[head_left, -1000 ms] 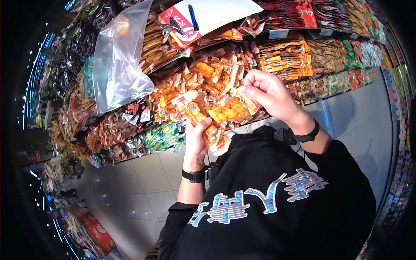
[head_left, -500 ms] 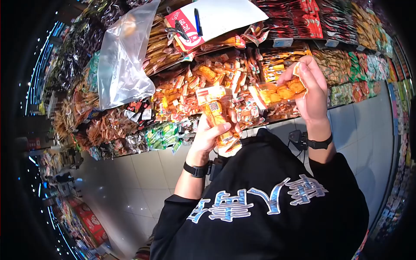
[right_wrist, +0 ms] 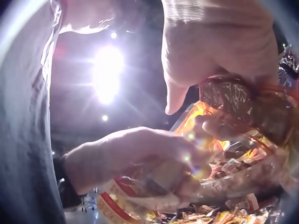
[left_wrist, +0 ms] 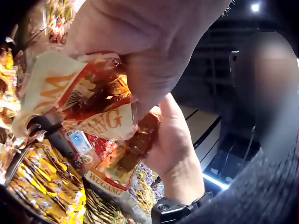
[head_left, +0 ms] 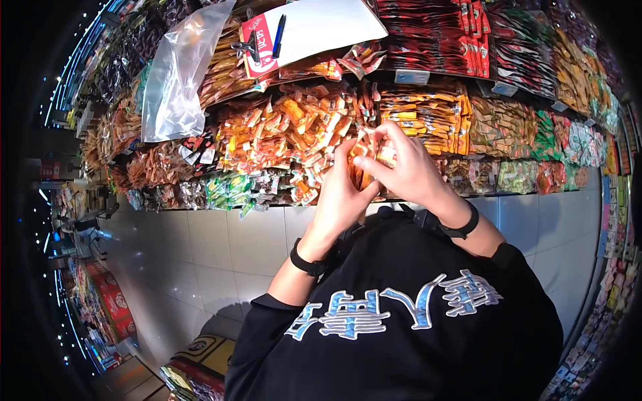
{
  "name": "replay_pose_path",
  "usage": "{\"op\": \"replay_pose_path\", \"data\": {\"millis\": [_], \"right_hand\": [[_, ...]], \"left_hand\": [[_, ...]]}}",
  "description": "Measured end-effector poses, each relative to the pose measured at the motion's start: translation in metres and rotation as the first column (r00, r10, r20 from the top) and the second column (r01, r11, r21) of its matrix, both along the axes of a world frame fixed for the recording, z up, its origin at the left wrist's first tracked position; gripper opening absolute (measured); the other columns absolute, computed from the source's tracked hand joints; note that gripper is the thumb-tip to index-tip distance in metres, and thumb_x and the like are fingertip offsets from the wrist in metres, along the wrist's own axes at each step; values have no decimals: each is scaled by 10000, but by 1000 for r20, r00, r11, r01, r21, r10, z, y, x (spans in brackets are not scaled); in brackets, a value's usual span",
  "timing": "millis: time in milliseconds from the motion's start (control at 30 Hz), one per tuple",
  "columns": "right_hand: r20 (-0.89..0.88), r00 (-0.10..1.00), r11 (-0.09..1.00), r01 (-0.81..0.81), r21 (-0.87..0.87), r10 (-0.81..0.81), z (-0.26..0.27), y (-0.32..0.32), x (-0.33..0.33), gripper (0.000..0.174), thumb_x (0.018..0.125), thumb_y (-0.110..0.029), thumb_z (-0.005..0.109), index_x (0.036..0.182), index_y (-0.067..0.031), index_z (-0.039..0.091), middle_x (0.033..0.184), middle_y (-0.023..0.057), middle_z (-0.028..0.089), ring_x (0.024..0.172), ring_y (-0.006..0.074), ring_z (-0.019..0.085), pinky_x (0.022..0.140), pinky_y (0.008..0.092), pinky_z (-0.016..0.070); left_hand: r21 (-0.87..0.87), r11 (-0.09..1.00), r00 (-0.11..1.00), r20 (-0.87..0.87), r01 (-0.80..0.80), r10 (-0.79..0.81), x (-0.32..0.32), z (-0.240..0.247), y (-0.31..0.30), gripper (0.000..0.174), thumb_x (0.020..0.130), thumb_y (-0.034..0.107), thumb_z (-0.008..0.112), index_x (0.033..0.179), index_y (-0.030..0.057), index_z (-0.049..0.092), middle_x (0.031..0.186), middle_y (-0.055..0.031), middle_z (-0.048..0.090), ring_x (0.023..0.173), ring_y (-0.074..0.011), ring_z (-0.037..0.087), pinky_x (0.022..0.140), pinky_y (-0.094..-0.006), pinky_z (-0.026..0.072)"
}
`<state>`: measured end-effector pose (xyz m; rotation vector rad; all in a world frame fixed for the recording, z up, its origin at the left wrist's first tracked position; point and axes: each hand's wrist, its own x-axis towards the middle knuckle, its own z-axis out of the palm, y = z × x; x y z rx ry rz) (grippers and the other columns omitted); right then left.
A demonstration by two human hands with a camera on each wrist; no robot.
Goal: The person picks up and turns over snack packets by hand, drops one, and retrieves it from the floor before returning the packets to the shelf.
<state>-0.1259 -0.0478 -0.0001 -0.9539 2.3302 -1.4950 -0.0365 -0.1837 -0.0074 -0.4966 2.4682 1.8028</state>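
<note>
Both hands are close together over the snack bin in the head view. My left hand (head_left: 338,200) grips a clear snack packet with red and cream ends, its printed end (left_wrist: 100,123) showing large in the left wrist view. My right hand (head_left: 414,170) pinches another clear packet (left_wrist: 112,165), marked WUGANG, with brown pieces inside. In the right wrist view this packet (right_wrist: 229,98) hangs under the right hand's fingers, while the left hand (right_wrist: 140,151) reaches in from the left. The packets overlap between the hands, and fingers hide much of them.
Loose packets (head_left: 281,127) fill the bin beyond the hands. Yellow packets (head_left: 424,117) stand in rows to the right, red ones (head_left: 435,40) behind. A clear plastic bag (head_left: 177,87) lies at left, beside a white sheet (head_left: 328,30) with a blue pen (head_left: 279,37).
The right hand, held out to the right with its packet half a second ago, has come back left against the left hand. The left hand has moved slightly up and right, its packets now largely covered.
</note>
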Motion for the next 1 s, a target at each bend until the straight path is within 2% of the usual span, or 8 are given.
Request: {"op": "replay_pose_path", "data": {"millis": [67,133,200,333,500,733,900,1000], "right_hand": [[-59,998,986,23,-164,-33,-21,12,-11,333,860,-250,686,1039,-10,540,827,161,640,658,249,645,616,341,500],[398,912,978,-14,-210,99,-10,28,-16,189,926,-133,576,1049,3,529,892,91,626,681,111,593,580,269,476],[487,847,938,-40,-345,215,-14,41,-24,157,951,-95,529,1073,3,518,969,57,605,761,92,577,584,234,465],[455,827,847,-48,-530,332,-8,54,-30,169,966,-90,498,1106,5,508,1012,41,585,922,66,524,770,241,445],[377,834,821,-149,-551,404,-5,73,-38,202,979,-106,475,1146,7,495,986,15,545,882,40,454,784,201,384],[382,843,799,-89,-595,379,-8,80,-36,268,986,-127,493,1212,16,480,1046,22,546,878,39,465,775,204,402],[380,900,837,34,-547,212,-2,79,-41,160,962,-150,551,832,-62,520,721,-90,450,645,-23,352,546,172,288],[340,928,863,42,-504,153,1,85,-43,171,962,-148,539,816,-62,521,702,-89,432,626,-20,337,531,184,284]], "left_hand": [[9,1000,993,-114,-2,3,-1,-7,14,826,725,151,812,1371,22,315,1074,-197,620,944,-253,647,800,-356,524],[222,974,974,-226,45,7,-3,-15,24,842,729,122,828,1380,18,305,1123,-135,612,1040,-193,608,904,-331,497],[514,851,968,-249,111,24,-4,-11,33,810,734,32,803,1381,17,316,1177,-114,586,1071,-177,590,934,-330,483],[605,793,976,-207,70,72,-4,-3,40,720,771,-45,738,1372,5,345,1241,-105,544,1112,-159,561,956,-327,470],[543,837,959,-265,64,99,-2,-2,44,673,795,-48,701,1372,14,362,1244,-82,546,1132,-166,543,988,-337,438],[508,860,956,-275,52,104,-4,1,58,681,798,-37,701,1385,7,358,1266,-93,524,1150,-172,529,991,-337,431],[271,961,950,-311,64,24,-10,1,63,718,773,-36,703,1397,-6,350,1273,-96,501,1166,-168,506,995,-323,417],[229,972,949,-315,48,28,-10,1,68,727,752,-29,704,1391,-17,358,1277,-115,491,1182,-189,496,1015,-334,396]]}}
